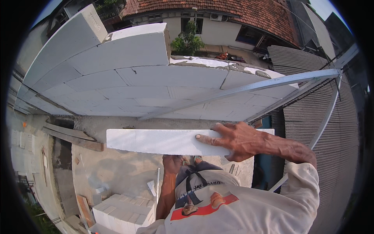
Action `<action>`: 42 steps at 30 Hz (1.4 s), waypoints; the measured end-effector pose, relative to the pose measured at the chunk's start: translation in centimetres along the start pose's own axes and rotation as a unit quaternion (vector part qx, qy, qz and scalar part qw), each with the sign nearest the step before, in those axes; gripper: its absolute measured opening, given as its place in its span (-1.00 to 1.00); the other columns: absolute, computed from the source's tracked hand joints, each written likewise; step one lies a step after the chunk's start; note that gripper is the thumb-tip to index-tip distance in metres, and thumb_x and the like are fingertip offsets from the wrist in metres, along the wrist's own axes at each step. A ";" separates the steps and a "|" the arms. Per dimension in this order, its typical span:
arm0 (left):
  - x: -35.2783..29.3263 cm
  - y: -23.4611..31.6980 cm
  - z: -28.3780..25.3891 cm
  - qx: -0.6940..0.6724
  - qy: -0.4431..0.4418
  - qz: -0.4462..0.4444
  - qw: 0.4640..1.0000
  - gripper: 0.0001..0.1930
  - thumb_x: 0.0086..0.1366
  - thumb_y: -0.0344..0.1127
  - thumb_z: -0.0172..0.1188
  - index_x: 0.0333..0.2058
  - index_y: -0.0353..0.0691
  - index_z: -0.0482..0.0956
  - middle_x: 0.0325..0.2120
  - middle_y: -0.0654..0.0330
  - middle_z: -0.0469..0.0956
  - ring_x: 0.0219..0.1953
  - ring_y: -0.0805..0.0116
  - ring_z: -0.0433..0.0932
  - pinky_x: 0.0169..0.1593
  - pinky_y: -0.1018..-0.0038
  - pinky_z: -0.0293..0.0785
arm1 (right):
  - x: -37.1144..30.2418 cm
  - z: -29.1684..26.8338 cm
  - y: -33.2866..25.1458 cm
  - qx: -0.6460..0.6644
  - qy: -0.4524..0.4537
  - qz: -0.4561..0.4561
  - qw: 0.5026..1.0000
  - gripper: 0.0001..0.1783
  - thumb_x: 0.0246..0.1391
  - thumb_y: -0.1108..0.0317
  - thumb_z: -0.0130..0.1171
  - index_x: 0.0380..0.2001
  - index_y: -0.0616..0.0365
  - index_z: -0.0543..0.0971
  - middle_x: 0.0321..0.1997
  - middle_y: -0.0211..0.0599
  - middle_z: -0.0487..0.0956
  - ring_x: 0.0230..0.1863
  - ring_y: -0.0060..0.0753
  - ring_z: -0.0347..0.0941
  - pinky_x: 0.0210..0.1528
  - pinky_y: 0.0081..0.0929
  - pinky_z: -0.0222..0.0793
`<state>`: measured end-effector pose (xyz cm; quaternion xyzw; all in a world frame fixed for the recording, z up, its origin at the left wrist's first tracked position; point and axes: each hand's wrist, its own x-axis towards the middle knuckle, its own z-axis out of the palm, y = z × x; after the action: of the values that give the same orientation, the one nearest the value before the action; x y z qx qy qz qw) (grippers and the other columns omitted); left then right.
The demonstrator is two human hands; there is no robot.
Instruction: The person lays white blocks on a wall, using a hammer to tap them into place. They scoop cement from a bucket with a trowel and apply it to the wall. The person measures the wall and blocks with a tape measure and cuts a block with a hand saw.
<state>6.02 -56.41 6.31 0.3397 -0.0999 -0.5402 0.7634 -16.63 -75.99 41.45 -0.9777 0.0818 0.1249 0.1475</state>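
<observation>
A long white aerated concrete block (156,141) is held level in front of my body. My right hand (237,141) lies across its right part, fingers spread and gripping it over the top. Under the near edge, left of the middle, my left hand (173,163) supports the block from below; most of its fingers are hidden. Beyond the block stands a wall (148,82) of similar white blocks. Wet-looking grey mortar (202,62) and pale patches lie along its lower top course, right of a raised block (136,46).
A metal bar (265,84) slants across the wall toward a frame at right. Stacked white blocks (124,212) stand at lower left, near wooden planks (74,136) by a floor opening. Corrugated roofing (323,124) lies at right. A tiled-roof house (222,31) stands beyond the wall.
</observation>
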 end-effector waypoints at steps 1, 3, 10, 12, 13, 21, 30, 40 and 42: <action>1.6 0.3 0.4 0.099 -0.029 0.056 0.993 -0.53 0.51 -0.19 0.20 0.30 -0.22 0.45 0.23 0.08 0.54 0.25 0.15 0.56 0.30 0.13 0.57 | -0.8 -1.5 0.4 -0.024 0.017 0.001 1.000 0.18 -0.01 0.11 0.49 0.64 -0.40 0.10 0.17 -0.07 0.44 -0.07 -0.09 0.66 -0.28 -0.28 0.66; 4.7 2.2 6.2 0.086 0.007 0.077 0.993 -0.58 0.49 -0.24 0.21 0.26 -0.18 0.48 0.18 0.10 0.58 0.19 0.20 0.60 0.20 0.20 0.61 | -2.0 -5.3 1.6 -0.088 0.044 0.004 0.995 0.22 -0.05 0.13 0.54 0.63 -0.48 0.09 0.21 -0.10 0.44 -0.02 -0.09 0.64 -0.24 -0.30 0.67; 12.3 5.1 22.8 -0.162 -0.083 0.035 0.983 -0.73 0.48 -0.36 0.27 0.06 -0.36 0.56 -0.07 0.02 0.72 -0.01 0.08 0.75 0.10 0.12 0.79 | -6.4 -15.7 5.5 -0.182 0.103 0.053 0.977 0.26 -0.21 0.11 0.69 0.57 -0.57 0.22 0.21 -0.14 0.51 0.03 -0.18 0.65 -0.14 -0.30 0.73; 15.1 3.9 25.1 -0.134 -0.121 0.039 0.983 -0.69 0.52 -0.28 0.25 0.04 -0.44 0.57 -0.04 -0.08 0.70 0.05 0.01 0.73 0.19 0.07 0.74 | -7.3 -17.8 7.3 -0.202 0.126 0.041 0.970 0.26 -0.33 0.16 0.75 0.53 -0.49 0.34 0.16 -0.11 0.56 0.01 -0.21 0.68 -0.14 -0.31 0.77; 16.0 3.4 26.1 -0.117 -0.132 0.046 0.983 -0.65 0.54 -0.24 0.24 0.03 -0.48 0.57 -0.02 -0.13 0.69 0.08 -0.02 0.72 0.24 0.05 0.72 | -7.6 -18.8 8.4 -0.213 0.135 0.021 0.967 0.27 -0.34 0.18 0.74 0.53 -0.46 0.35 0.16 -0.11 0.56 0.00 -0.21 0.68 -0.14 -0.30 0.78; 21.0 -1.5 36.5 -0.105 -0.127 0.063 0.984 -0.49 0.49 -0.05 0.26 0.02 -0.53 0.55 -0.02 -0.24 0.67 0.11 -0.10 0.70 0.28 0.13 0.69 | -10.9 -23.9 20.0 -0.191 0.156 -0.081 0.966 0.13 -0.32 0.45 0.57 0.48 -0.18 0.44 0.11 0.03 0.57 -0.21 -0.10 0.76 -0.22 -0.19 0.81; 24.9 -6.8 40.5 -0.077 -0.056 0.042 0.995 -0.51 0.58 -0.11 0.18 0.07 -0.59 0.55 -0.01 -0.28 0.66 0.07 -0.09 0.71 0.25 0.15 0.70 | -13.7 -22.7 32.0 -0.113 0.126 -0.017 0.985 0.24 -0.56 0.34 0.43 0.48 -0.14 0.44 0.12 0.01 0.59 -0.15 0.00 0.74 -0.07 -0.06 0.80; 26.4 -6.6 40.1 0.030 0.063 0.010 0.998 -0.35 0.49 0.01 0.31 0.00 -0.71 0.57 -0.15 -0.29 0.68 -0.05 -0.01 0.76 0.09 0.25 0.80 | -12.7 -17.9 40.6 0.000 0.109 0.024 0.994 0.40 -0.68 0.13 0.38 0.53 0.06 0.34 -0.08 0.00 0.54 -0.26 -0.13 0.60 -0.16 -0.11 0.62; 26.4 -5.9 40.2 0.036 0.087 0.005 0.996 -0.37 0.49 -0.01 0.31 -0.01 -0.71 0.58 -0.17 -0.29 0.69 -0.09 0.00 0.76 0.07 0.28 0.81 | -12.2 -17.9 40.0 0.011 0.096 0.044 0.994 0.37 -0.63 0.16 0.42 0.53 0.05 0.35 0.05 0.03 0.55 -0.13 -0.06 0.64 -0.10 -0.07 0.66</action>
<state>-8.87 -97.60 27.02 0.4124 -0.0546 -0.5013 0.7587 -32.26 -117.72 50.56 -0.9790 0.1399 0.0358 0.1437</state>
